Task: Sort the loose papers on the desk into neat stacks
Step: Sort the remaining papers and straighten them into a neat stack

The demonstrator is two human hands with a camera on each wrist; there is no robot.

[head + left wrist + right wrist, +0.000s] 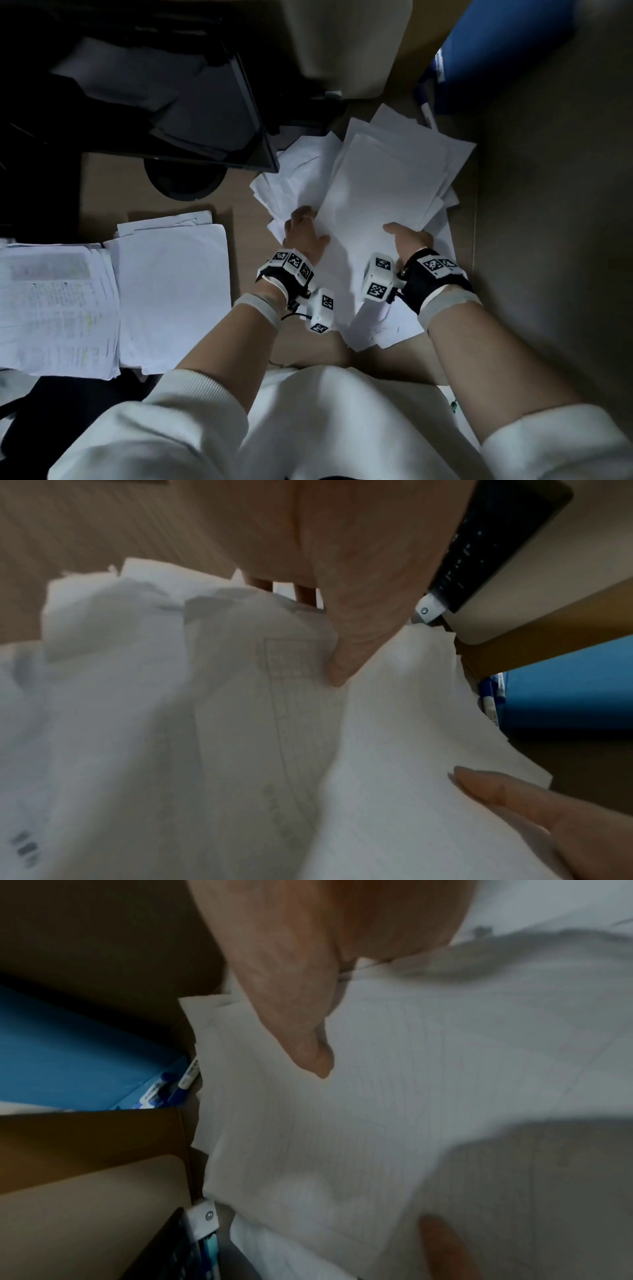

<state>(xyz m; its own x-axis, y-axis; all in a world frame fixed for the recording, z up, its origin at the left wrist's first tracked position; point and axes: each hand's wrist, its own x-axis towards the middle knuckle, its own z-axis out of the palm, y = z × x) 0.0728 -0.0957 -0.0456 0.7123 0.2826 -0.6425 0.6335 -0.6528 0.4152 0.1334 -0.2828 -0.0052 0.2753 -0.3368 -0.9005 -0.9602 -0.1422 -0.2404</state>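
Both hands grip a sheaf of white sheets at centre frame in the head view: the left hand point(303, 233) holds the sheaf's left edge, thumb on top and fingers tucked beneath, while the right hand point(409, 240) clamps the near right edge in the same way. The wrist views confirm each thumb pressed flat on the top sheet, with the other fingers mostly hidden under the paper. Holding the two opposite edges appears meant to keep the sheets together and squared while they are lifted or shifted as one bundle.

That held sheaf point(383, 192) lies over a fanned, untidy pile of loose papers point(294, 178) spread across the right-centre of the wooden worktop point(113, 181), corners sticking out in several directions, so this part of the sorting looks unfinished. At the left of the frame sit two fairly even stacks side by side: a blank-topped stack point(174, 294) and, touching it on its left, a stack of printed pages point(58, 308). These seem to be the destination for sorted sheets.

Further out, a dark monitor point(191, 113) fills the upper left, its round base point(185, 181) just beyond the stacks. A blue folder point(507, 51) and marker pens point(426, 109) lie at the upper right, close to the far corner of the loose pile.
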